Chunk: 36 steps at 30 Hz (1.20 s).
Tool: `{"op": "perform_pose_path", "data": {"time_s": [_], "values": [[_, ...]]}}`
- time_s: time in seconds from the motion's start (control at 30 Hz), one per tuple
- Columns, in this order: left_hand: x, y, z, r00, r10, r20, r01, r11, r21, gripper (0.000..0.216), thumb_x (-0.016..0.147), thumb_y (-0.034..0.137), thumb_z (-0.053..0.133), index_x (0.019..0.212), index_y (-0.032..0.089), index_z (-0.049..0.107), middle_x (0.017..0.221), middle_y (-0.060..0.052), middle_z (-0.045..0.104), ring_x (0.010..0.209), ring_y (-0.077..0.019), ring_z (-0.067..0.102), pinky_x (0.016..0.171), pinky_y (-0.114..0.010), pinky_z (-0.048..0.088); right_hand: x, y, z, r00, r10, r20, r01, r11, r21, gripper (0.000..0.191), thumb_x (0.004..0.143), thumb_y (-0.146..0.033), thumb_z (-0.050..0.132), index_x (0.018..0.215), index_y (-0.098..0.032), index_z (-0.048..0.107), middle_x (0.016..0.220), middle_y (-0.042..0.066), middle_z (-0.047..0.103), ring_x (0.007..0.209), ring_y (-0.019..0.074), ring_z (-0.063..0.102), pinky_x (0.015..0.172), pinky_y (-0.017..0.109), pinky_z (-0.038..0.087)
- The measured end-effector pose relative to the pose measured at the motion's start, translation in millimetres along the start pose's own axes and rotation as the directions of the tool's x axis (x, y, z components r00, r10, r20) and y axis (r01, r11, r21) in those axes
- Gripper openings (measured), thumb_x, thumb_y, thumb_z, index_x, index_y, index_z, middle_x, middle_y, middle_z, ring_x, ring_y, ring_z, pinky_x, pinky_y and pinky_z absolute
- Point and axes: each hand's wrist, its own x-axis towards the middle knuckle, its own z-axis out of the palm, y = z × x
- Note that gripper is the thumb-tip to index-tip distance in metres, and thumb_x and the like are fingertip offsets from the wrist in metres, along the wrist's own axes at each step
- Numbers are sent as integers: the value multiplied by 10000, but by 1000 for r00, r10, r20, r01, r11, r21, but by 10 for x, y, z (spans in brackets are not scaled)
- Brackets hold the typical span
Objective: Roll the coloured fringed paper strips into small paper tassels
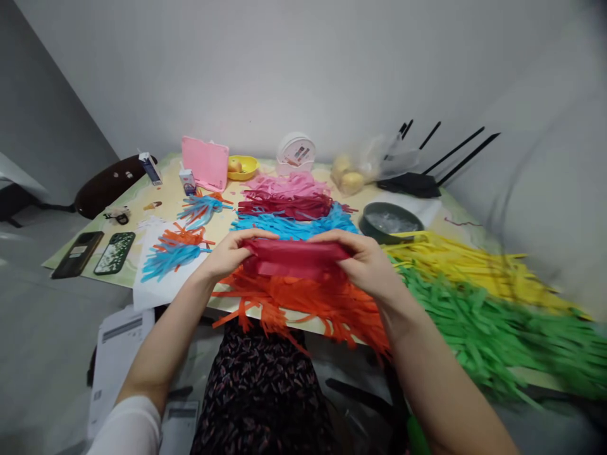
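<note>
Two hands hold one folded piece of dark red paper (296, 258) level above the near edge of the table (156, 218). Left hand (231, 253) grips the paper's left end, thumb on top and the other fingers curled underneath, pinching it. Right hand (367, 262) grips the right end the same way, thumb laid along the top edge and fingers tucked below. The paper spans the gap between both hands and hangs just over a heap of orange paper strips (308, 303), whose ends droop past the table edge toward the person's dark patterned lap.

Behind the red paper lie more heaps of cut strips: blue (294, 226), then dark red (284, 206), then pink (287, 185) farthest back. To the right, yellow strips (478, 268) and green strips (497, 322) spread wide across the table. To the left, small bundles of blue and orange strips (173, 249) rest on a white sheet (156, 287), with two phones (95, 253) side by side near the left edge. Farther back stand a pink board (205, 163), a yellow bowl (244, 167) with fruit in it, a white round container (296, 151) and a dark round bowl (391, 221).
</note>
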Motion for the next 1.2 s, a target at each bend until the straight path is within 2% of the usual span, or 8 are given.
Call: {"op": "perform_pose_path", "data": {"time_s": [0.13,0.23,0.37,0.47,0.73,0.97,1.1,1.2], "values": [[-39,-22,-113,991,-71,117,93,976,-195,283,656,142,650,924,163,739,792,-20,685,626,-100,603,598,-196,450,-41,-46,-85,987,-157,-27,156,987,-29,413,727,-17,470,855,-248,787,879,29,704,834,167,656,772,296,517],[-30,49,-212,957,-26,290,82,980,-183,489,651,295,763,1120,171,704,1014,-90,713,848,-192,677,751,-271,506,-55,-111,-129,972,-236,-2,233,963,-138,504,661,30,429,844,-262,797,901,30,667,832,153,645,741,279,520],[65,206,-173,925,-96,368,98,995,15,641,714,506,748,1252,181,626,1072,-105,702,915,-223,669,788,-301,507,-69,-191,-131,945,-316,88,328,913,-244,530,685,54,416,873,-267,794,932,33,643,844,143,643,714,253,523],[137,301,-55,902,-239,359,146,953,267,354,757,435,731,929,126,703,799,-43,679,673,-131,596,631,-231,449,-82,-215,-154,928,-330,173,369,881,-298,547,709,72,408,899,-270,789,964,40,648,885,141,652,736,245,529],[168,407,65,926,-206,317,-42,778,627,298,801,394,660,666,129,635,580,40,489,553,-83,397,532,-214,284,34,-306,-465,842,55,536,97,963,-251,725,844,-357,678,1505,-247,402,1440,105,548,1294,261,544,1031,378,477],[118,295,84,966,-94,242,-112,689,716,170,764,323,723,729,159,699,710,-11,627,675,-147,541,637,-239,376,67,-169,-41,909,161,385,5,918,-396,169,910,-275,571,851,-215,718,742,14,730,661,170,651,618,254,453],[85,254,144,963,8,268,-203,675,709,295,692,336,815,931,190,721,931,-52,690,879,-209,604,811,-279,429,40,-220,50,916,159,369,68,843,-533,138,868,-159,576,822,-211,695,729,28,720,623,163,607,574,248,366],[98,270,215,931,-102,352,-167,737,655,160,797,306,720,862,160,734,736,-11,675,679,-153,577,686,-245,412,51,-283,14,907,155,391,60,873,-484,120,866,-172,589,805,-212,684,708,18,706,607,153,590,562,242,351]]}}
